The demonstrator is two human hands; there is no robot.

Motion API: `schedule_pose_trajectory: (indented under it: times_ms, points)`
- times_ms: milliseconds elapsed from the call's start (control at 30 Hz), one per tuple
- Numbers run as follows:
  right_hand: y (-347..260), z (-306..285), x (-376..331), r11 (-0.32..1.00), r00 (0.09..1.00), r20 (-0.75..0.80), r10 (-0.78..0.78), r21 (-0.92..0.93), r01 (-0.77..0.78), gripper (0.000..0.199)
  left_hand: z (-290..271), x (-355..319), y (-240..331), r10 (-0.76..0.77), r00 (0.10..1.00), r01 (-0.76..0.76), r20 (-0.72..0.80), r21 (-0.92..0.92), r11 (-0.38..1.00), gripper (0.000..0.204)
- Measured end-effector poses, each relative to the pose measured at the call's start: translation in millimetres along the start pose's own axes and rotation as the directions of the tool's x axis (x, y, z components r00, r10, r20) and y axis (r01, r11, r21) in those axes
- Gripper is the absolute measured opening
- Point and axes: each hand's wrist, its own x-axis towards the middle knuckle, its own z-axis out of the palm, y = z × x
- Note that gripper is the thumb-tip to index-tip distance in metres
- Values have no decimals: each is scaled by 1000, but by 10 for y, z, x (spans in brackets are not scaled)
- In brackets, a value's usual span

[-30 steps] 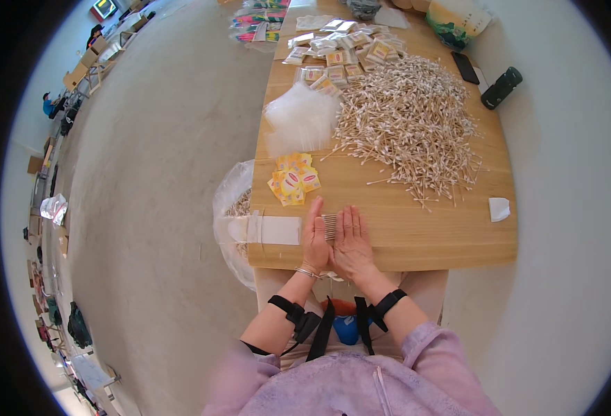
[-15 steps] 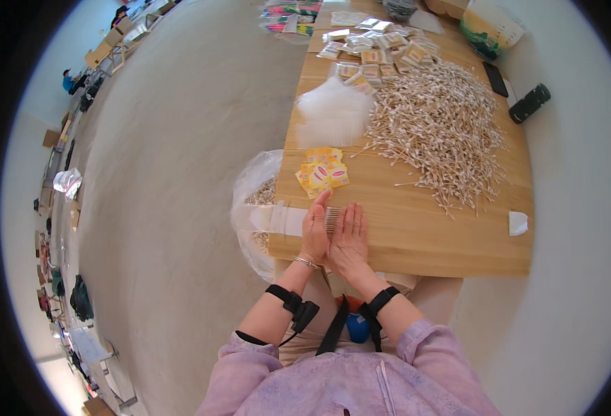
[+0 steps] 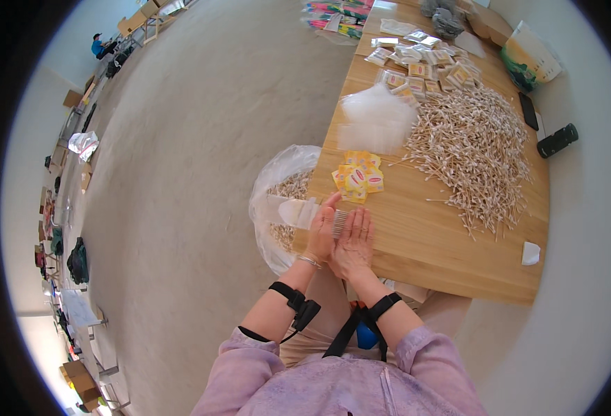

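Note:
At the near left edge of the table, a row of cotton swabs [image 3: 340,223] lies side by side between my two hands. My left hand [image 3: 321,232] stands on its edge along the left side of the row, thumb hidden. My right hand [image 3: 354,243] presses from the right, its fingers straight and close together. Left of my left hand, a clear plastic strip or sleeve with a white piece [image 3: 297,212] reaches over the table edge. Just beyond my fingertips are several yellow printed cards [image 3: 359,176]. Farther right spreads a large heap of loose cotton swabs [image 3: 472,152].
Clear bags [image 3: 378,118] lie beyond the cards, with filled small packs [image 3: 423,69] behind them. A clear sack of swabs [image 3: 267,197] hangs at the table's left side. Along the wall are a black phone [image 3: 528,111], a black cylinder [image 3: 557,141] and a white scrap [image 3: 530,254].
The view has turned, so the table appears farther right and tilted. Both hands stay pressed around the row of swabs with little visible difference.

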Motion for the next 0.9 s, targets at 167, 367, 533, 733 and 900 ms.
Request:
schedule_pose_trajectory:
  times_ms: [167,367,533,733,900]
  points:
    - [50,-71,-43,996,996,12,-93,7,93,80,-55,14,-58,18,1000,-19,21,43,999,52]
    - [10,-106,-55,990,989,66,-136,-28,138,82,-164,9,-76,-9,997,5,71,50,999,44]
    - [-39,-71,-37,993,993,5,-118,12,118,84,-714,140,353,151,926,-361,347,692,625,62]
    - [-243,-3,26,989,989,3,-145,26,145,86,-1078,246,502,-1,902,-426,432,891,155,57]
    - [-343,27,61,992,992,23,-124,36,124,86,-1101,320,563,-91,876,-433,474,855,285,58]
